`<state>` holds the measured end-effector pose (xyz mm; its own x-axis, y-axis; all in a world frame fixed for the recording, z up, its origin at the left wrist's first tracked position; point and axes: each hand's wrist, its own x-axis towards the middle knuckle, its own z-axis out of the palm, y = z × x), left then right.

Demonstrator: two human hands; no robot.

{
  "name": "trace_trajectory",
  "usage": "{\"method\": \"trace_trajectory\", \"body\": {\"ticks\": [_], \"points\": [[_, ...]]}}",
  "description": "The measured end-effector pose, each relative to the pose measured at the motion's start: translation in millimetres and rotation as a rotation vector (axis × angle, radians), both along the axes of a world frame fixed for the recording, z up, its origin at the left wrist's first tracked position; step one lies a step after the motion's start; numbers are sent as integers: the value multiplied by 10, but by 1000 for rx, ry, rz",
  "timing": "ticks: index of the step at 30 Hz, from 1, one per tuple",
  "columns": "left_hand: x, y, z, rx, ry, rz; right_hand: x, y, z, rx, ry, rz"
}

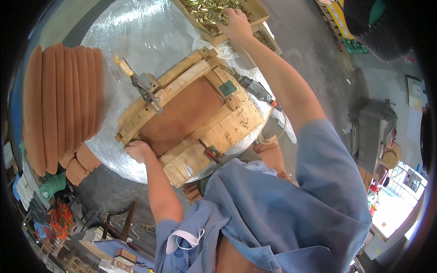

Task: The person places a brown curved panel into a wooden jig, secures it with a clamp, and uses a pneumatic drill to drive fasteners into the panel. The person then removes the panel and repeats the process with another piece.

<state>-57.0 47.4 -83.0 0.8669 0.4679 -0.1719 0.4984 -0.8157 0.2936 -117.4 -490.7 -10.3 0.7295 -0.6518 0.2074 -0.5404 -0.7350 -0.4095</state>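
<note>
Left grip [138, 150]: against left corner of wooden jig [237, 126] — cannot tell how far closed. Right grip [236, 26]: curled among brass-coloured pieces [202, 14] in open box [261, 18], top-right edge of surface [116, 50] — cannot tell if grasping any. Within jig: brown panel [184, 113]. On upper-left edge: toggle clamp [144, 86]. Beside right edge: power tool [256, 89]. Surface's left edge: brown stack [68, 107].

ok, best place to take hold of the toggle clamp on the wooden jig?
Probably its yellow handle, coming from the left: the handle's end juts out past the wooden jig, seemingly unobstructed, while the toggle clamp's metal linkage sits over the wood.
</note>
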Motion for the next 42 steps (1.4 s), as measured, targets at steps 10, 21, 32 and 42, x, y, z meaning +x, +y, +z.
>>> {"method": "trace_trajectory", "body": {"ticks": [10, 21, 32, 42], "points": [[5, -70, -48, 64, -31, -18, 829, -581, -854, 293, 645, -47], [23, 18, -121, 59, -39, -5, 807, -241, -560, 244, 574, -58], [34, -35, -80, 88, -10, 7, 600, -312, -416, 381, 134, -185], [41, -2, -149, 163, -1, 2, 392, -450, -455, 553, -186, -140]]}}
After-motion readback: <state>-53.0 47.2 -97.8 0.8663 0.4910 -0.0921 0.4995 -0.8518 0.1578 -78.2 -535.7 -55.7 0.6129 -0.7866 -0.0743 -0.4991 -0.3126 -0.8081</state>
